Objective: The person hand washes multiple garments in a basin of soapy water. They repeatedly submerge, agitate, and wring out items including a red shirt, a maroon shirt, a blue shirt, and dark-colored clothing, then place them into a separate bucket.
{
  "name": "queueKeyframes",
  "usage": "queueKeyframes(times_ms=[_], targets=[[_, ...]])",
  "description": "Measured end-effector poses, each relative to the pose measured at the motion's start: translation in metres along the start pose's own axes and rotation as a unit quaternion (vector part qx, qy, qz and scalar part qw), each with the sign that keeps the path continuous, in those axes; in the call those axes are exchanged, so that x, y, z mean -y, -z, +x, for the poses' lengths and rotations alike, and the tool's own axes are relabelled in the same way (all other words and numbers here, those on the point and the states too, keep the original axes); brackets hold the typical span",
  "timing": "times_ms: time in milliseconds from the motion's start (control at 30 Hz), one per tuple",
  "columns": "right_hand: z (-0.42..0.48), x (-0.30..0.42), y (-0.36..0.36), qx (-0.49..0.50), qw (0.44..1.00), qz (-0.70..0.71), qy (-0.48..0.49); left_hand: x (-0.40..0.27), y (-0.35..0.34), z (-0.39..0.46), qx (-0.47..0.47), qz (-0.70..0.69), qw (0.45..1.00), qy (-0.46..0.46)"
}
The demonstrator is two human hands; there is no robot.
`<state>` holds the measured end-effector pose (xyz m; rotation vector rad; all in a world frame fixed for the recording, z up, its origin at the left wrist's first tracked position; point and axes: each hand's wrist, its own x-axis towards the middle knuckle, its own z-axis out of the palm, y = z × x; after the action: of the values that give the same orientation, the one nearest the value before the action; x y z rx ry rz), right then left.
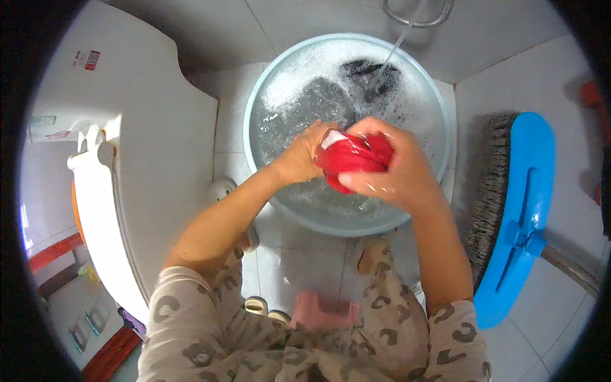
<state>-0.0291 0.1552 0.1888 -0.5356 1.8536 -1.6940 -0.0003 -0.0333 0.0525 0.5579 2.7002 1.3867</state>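
A red cloth (353, 155) with a white patch is bunched between my two hands, above a round pale-blue basin. My left hand (310, 150) grips its left end, the fingers partly hidden behind it. Around its right end my right hand (394, 164) is closed, slightly blurred. The basin (249, 143) holds sudsy water, and a dark cloth (372, 79) lies partly under the surface near the far rim. A thin stream of water (395, 45) falls onto that dark cloth.
A blue broom head (532, 191) with grey bristles stands at the right. Beyond the basin hangs a metal shower hose (420, 23). To the left is a white appliance (167, 143). A pink stool (320, 313) and slippers (256, 305) are below me on the tiles.
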Motion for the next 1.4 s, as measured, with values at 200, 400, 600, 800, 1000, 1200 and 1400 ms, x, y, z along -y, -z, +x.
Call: queueKeyframes(times_ms=[200, 400, 600, 800, 1000, 1200, 1400], targets=[[-0.044, -0.006, 0.057, -0.144, 0.984, -0.056, -0.084, -0.089, 0.065, 0.037, -0.107, -0.280, 0.931, 0.209], [-0.002, -0.047, -0.002, -0.193, 0.973, -0.109, 0.063, -0.106, 0.034, 0.055, -0.008, -0.036, 0.993, 0.116], [0.018, -0.167, 0.008, -0.088, 0.861, -0.499, -0.036, 0.012, -0.035, -0.003, 0.073, 0.362, 0.928, 0.048], [0.038, -0.203, -0.005, -0.172, 0.880, -0.384, -0.221, 0.042, -0.078, -0.015, 0.083, -0.115, 0.911, 0.387], [-0.004, -0.069, -0.068, -0.099, 0.952, -0.217, 0.190, -0.027, -0.020, -0.003, -0.078, -0.794, 0.461, 0.390], [-0.015, -0.059, -0.101, -0.134, 0.891, -0.252, 0.353, 0.017, -0.038, -0.029, -0.016, -0.874, 0.373, 0.309], [0.042, -0.097, -0.031, -0.222, 0.968, -0.025, 0.112, -0.066, -0.038, -0.005, -0.265, -0.721, 0.514, 0.383]])
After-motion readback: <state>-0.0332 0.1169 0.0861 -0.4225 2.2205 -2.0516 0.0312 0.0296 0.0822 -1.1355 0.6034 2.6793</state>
